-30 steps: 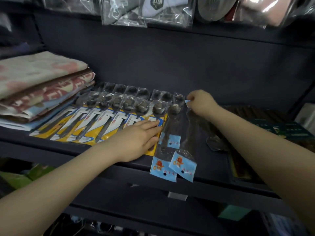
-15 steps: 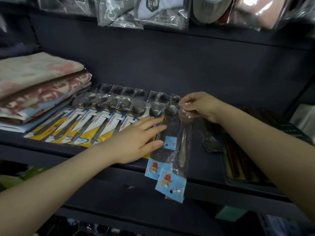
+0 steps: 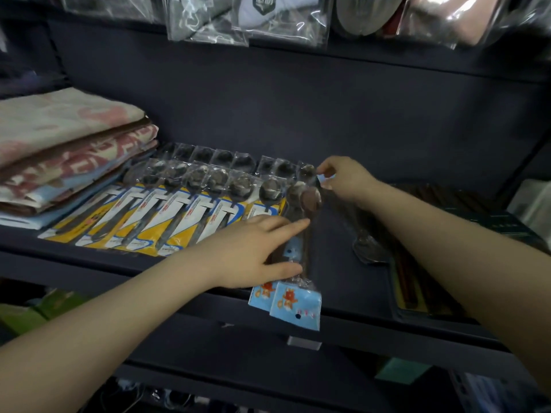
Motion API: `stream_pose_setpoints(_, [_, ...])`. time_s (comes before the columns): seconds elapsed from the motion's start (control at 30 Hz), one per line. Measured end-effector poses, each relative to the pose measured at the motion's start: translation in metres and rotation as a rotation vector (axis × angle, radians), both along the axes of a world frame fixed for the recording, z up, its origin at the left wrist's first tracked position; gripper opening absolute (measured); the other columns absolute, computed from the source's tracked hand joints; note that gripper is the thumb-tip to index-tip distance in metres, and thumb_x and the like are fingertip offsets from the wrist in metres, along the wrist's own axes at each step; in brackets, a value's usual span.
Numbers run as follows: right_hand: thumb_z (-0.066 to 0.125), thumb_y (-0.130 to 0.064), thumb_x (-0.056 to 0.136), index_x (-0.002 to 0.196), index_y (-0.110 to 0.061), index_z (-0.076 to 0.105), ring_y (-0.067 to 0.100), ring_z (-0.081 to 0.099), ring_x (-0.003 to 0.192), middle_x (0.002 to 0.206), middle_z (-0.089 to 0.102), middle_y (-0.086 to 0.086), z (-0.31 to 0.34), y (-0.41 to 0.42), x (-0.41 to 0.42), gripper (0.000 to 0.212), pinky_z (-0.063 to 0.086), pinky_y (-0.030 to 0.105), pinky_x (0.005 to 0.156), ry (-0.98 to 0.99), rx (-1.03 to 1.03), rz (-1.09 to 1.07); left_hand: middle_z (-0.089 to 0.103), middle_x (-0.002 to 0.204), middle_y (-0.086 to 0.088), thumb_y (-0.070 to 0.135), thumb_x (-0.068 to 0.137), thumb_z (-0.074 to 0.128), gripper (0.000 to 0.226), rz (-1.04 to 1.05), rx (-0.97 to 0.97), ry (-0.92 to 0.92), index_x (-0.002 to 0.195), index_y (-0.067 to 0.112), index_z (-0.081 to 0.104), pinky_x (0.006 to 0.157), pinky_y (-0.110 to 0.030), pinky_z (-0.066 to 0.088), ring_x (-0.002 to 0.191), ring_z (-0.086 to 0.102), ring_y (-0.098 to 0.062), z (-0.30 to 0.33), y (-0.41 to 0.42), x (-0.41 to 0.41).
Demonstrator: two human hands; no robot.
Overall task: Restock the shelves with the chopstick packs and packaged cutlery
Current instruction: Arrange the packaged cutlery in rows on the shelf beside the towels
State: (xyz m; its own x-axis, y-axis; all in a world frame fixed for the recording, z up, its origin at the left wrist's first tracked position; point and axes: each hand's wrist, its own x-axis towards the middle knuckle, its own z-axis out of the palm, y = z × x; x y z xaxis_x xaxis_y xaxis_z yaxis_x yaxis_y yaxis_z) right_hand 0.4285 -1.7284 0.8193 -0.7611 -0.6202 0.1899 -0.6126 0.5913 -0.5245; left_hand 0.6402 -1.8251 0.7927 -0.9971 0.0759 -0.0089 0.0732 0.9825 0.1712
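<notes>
A row of packaged spoons on yellow-and-white cards (image 3: pixel 167 222) lies across the dark shelf (image 3: pixel 343 263). To their right lie two spoon packs with blue labels (image 3: pixel 298 302), their label ends hanging over the shelf's front edge. My left hand (image 3: pixel 256 254) rests flat on these packs with its fingers straight. My right hand (image 3: pixel 343 177) pinches the far top end of the rightmost spoon pack (image 3: pixel 310 201). Brown chopstick packs (image 3: pixel 417 293) lie at the right, partly hidden by my right forearm.
Folded towels (image 3: pixel 68 153) are stacked at the shelf's left. A loose metal spoon (image 3: pixel 366 248) lies right of the blue-label packs. Bagged goods (image 3: pixel 247 19) hang from the shelf above. A dark green box (image 3: pixel 489 222) sits at the far right.
The right hand has laid the blue-label pack it was lifting down beside the other one. The left hand has slid right onto both packs.
</notes>
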Motion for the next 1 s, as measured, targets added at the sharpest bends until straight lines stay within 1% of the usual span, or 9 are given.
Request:
stream_pose_setpoints(0.1, [0.057,0.000,0.086,0.106,-0.007,0.067,0.012,0.055,0.090,0.097,0.061,0.001,0.026,0.036,0.007,0.024,0.042,0.021,0.074,0.119,0.274,0.232,0.018,0.150,0.008,0.074,0.076,0.020,0.077,0.001,-0.096,0.016,0.143,0.036,0.016,0.113,-0.034,0.022,0.137,0.015,-0.013,-0.002,0.001,-0.005])
stream_pose_setpoints(0.23, [0.054,0.004,0.086,0.120,-0.026,0.061,0.008,0.052,0.108,0.112,0.057,-0.014,0.043,0.077,0.026,0.045,0.041,0.023,0.096,0.084,0.652,0.471,0.020,0.145,0.008,0.073,0.076,0.016,0.074,0.007,-0.130,0.044,0.142,0.040,0.017,0.109,-0.032,0.019,0.132,0.016,-0.014,-0.004,0.002,-0.011])
stream_pose_setpoints(0.33, [0.055,0.000,0.087,0.132,-0.033,0.050,0.007,0.036,0.132,0.143,0.041,-0.011,0.037,0.092,0.037,0.056,0.024,0.016,0.108,0.036,0.808,0.577,0.023,0.141,0.008,0.073,0.063,0.000,0.087,0.019,-0.179,0.076,0.141,0.040,0.019,0.106,-0.033,0.021,0.129,0.020,-0.014,-0.004,0.005,-0.013])
stream_pose_setpoints(0.4, [0.058,-0.003,0.087,0.134,-0.033,0.047,0.007,0.032,0.135,0.146,0.036,-0.011,0.032,0.094,0.042,0.057,0.021,0.015,0.108,0.071,0.825,0.613,0.025,0.140,0.007,0.072,0.062,-0.003,0.089,0.034,-0.194,0.100,0.141,0.039,0.022,0.105,-0.033,0.022,0.127,0.022,-0.015,-0.005,0.007,-0.015])
stream_pose_setpoints(0.5, [0.062,-0.009,0.085,0.118,-0.030,0.056,0.012,0.040,0.123,0.137,0.043,-0.008,0.030,0.090,0.046,0.039,0.032,0.031,0.107,0.180,0.793,0.647,0.028,0.139,0.007,0.071,0.063,-0.004,0.090,0.058,-0.217,0.128,0.141,0.036,0.024,0.105,-0.033,0.023,0.126,0.025,-0.015,-0.005,0.011,-0.016])
stream_pose_setpoints(0.63, [0.060,-0.010,0.085,0.098,-0.019,0.064,0.009,0.037,0.105,0.121,0.049,-0.004,0.029,0.081,0.050,0.017,0.034,0.022,0.090,0.280,0.793,0.683,0.031,0.138,0.006,0.070,0.062,-0.006,0.090,0.088,-0.228,0.135,0.144,0.035,0.013,0.102,-0.032,0.026,0.125,0.027,-0.016,-0.006,0.014,-0.020])
stream_pose_setpoints(0.77, [0.056,-0.015,0.087,0.094,-0.023,0.064,0.012,0.041,0.101,0.109,0.057,-0.009,0.026,0.077,0.047,0.013,0.039,0.031,0.087,0.466,0.826,0.726,0.034,0.139,0.005,0.067,0.068,-0.001,0.083,0.081,-0.057,0.173,0.144,0.037,0.011,0.102,-0.030,0.027,0.125,0.030,-0.017,0.000,0.014,-0.020])
stream_pose_setpoints(0.87, [0.055,-0.018,0.089,0.090,-0.020,0.061,0.011,0.044,0.088,0.092,0.064,-0.004,0.029,0.082,0.041,0.007,0.044,0.034,0.083,0.514,0.567,0.730,0.042,0.134,0.004,0.063,0.076,0.011,0.077,0.052,0.111,0.325,0.136,0.025,0.039,0.105,-0.028,0.029,0.123,0.036,-0.016,0.004,0.014,-0.017])
stream_pose_setpoints(1.0, [0.047,-0.017,0.087,0.090,-0.019,0.054,0.005,0.055,0.076,0.088,0.066,0.004,0.053,0.081,0.044,0.008,0.042,0.013,0.075,0.391,0.050,0.592,0.045,0.131,0.007,0.060,0.079,0.025,0.068,0.051,0.306,0.396,0.131,0.021,0.046,0.097,-0.017,0.027,0.121,0.040,-0.007,0.015,0.015,-0.019])
